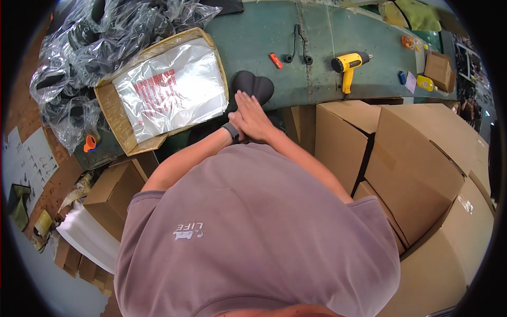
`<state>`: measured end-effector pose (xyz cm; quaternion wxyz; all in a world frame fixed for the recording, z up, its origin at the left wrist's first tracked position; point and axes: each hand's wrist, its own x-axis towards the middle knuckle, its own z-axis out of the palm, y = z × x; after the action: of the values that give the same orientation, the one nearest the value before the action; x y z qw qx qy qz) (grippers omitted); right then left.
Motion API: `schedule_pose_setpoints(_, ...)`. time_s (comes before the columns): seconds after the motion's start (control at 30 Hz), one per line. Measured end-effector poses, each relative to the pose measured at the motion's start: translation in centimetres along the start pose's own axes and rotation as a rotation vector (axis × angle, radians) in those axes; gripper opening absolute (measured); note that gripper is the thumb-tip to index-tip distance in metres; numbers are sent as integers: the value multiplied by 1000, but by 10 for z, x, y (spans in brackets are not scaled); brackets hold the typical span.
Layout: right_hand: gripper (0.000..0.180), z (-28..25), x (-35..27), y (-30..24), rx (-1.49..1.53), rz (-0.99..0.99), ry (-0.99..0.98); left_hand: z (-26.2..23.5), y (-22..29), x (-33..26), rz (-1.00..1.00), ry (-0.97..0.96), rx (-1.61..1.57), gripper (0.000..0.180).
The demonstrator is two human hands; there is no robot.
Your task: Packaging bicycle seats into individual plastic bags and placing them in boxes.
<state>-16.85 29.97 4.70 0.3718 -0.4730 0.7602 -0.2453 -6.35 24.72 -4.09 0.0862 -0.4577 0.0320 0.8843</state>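
A dark, heart-shaped padded piece, seemingly a bicycle saddle (253,87), rests on the green table's near edge, its wide end away from me. My right hand (253,119) lies over its near part with fingers stretched out and close together. Partly beneath that hand is my left hand (235,120), a dark band on its wrist. The left fingers are mostly hidden, so their grip cannot be made out. Left of both hands stands an open cardboard box (117,113) with flat, shiny clear plastic bags (174,87) stacked in it.
Plastic-wrapped dark items (79,47) pile up at the far left. On the green table (253,31) lie a red lighter (275,61), two thin black rods (296,45) and a yellow heat gun (348,66). Large cardboard boxes (412,158) crowd my right side; another carton (116,193) stands left.
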Motion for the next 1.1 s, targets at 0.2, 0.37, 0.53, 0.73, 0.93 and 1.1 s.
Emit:
schedule_pose_setpoints(0.2,74,8,64,69,-240,-112,82,20,24,-27,-233,235,130,60)
schedule_pose_setpoints(0.37,52,-12,122,107,-283,-190,111,14,28,-28,-235,266,123,72)
schedule_pose_setpoints(0.53,40,-23,178,157,-353,-274,146,25,29,-35,-214,223,116,71)
schedule_pose_setpoints(0.73,32,-21,184,173,-348,-366,250,24,28,-29,-226,193,66,73)
schedule_pose_setpoints(0.93,49,13,54,85,-101,-35,435,15,18,-29,-187,176,15,69)
schedule_pose_setpoints(1.1,51,-13,28,131,-108,-385,213,15,9,-33,-165,172,43,66)
